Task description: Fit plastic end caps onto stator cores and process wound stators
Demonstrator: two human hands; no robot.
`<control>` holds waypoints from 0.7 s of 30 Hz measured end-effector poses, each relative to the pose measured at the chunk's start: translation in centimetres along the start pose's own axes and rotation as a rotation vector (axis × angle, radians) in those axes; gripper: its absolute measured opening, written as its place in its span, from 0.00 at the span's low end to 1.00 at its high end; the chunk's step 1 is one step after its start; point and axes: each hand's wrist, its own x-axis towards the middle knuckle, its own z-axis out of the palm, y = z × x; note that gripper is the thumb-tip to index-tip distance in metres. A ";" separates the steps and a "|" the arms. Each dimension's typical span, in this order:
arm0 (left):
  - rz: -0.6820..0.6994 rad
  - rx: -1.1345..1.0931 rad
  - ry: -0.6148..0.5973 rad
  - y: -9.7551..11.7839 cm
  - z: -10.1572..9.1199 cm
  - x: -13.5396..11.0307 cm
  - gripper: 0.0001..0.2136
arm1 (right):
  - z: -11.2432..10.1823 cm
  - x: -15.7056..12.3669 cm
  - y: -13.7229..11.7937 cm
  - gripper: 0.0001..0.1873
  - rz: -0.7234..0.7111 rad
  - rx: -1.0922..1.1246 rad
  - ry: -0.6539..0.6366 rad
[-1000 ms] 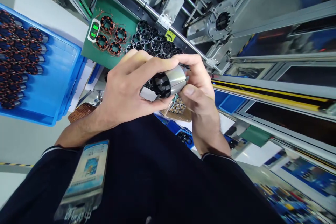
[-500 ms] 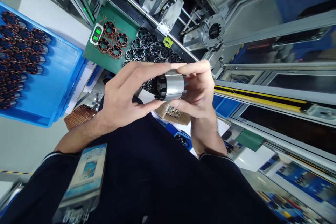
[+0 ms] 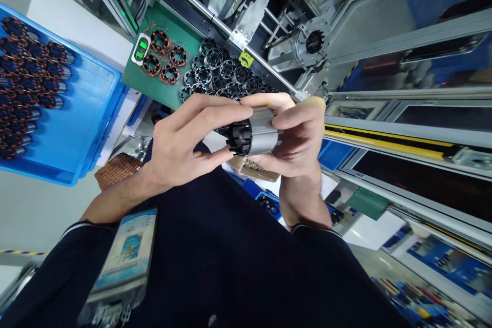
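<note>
Between my two hands, in front of my chest, is a stator core (image 3: 264,133), a silver metal cylinder with black toothed insulators at its ends. My left hand (image 3: 188,138) touches its black left end, fingertips on top and thumb below. From the right, my right hand (image 3: 302,136) is closed around the silver body, with fingers above and beneath it. Behind the hands, several bare stator cores (image 3: 213,59) stand grouped on a green work surface (image 3: 184,36). Several copper-wound stators (image 3: 159,40) lie left of them.
A blue tray (image 3: 92,113) at the left holds rows of wound stators (image 3: 33,69). Ahead is a machine with metal fixtures (image 3: 303,47) and a rail (image 3: 192,2). Along the right runs a yellow-black bar (image 3: 384,142). A cardboard box (image 3: 265,169) sits beyond my right wrist.
The stator core has turned and tilted slightly, showing more of its black end. My right hand has shifted a little to the right and its fingers have changed position on the body.
</note>
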 end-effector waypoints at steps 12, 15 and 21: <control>-0.323 -0.252 -0.104 -1.2 0.5 -0.2 0.16 | 0.5 0.1 -3.2 0.36 0.368 0.046 0.050; -0.328 -0.238 -0.106 -1.8 0.7 -0.4 0.16 | 0.4 0.1 -2.3 0.39 0.394 0.066 0.019; -0.429 -0.106 0.006 -6.4 0.0 -4.0 0.31 | -1.5 1.5 1.1 0.41 0.370 0.029 0.041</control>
